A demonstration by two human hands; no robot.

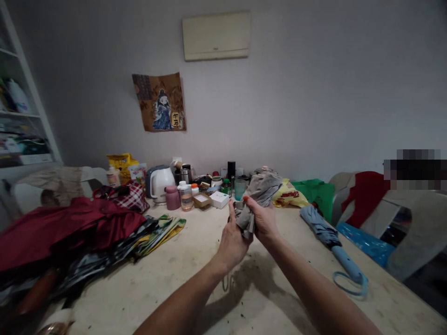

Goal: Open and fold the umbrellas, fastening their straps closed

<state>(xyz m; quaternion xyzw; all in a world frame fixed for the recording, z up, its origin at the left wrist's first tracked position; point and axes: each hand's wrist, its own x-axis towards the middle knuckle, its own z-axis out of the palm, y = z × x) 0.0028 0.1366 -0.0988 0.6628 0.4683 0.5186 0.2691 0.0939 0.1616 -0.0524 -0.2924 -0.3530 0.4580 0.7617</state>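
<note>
Both my hands meet above the middle of the beige table (146, 288), gripping a folded grey umbrella (260, 188) whose fabric bunches up and points away from me. My left hand (232, 242) wraps the lower end of it from below. My right hand (261, 216) closes round the fabric just above, thumb on top. A thin strap loop (226, 281) hangs under my left wrist.
A blue folded umbrella (331, 242) with a loop handle lies on the right. Red and dark opened umbrellas (70, 232) pile up on the left. A white kettle (159, 182), bottles, cups and small boxes crowd the far edge. Yellow and green bags (307, 190) sit behind.
</note>
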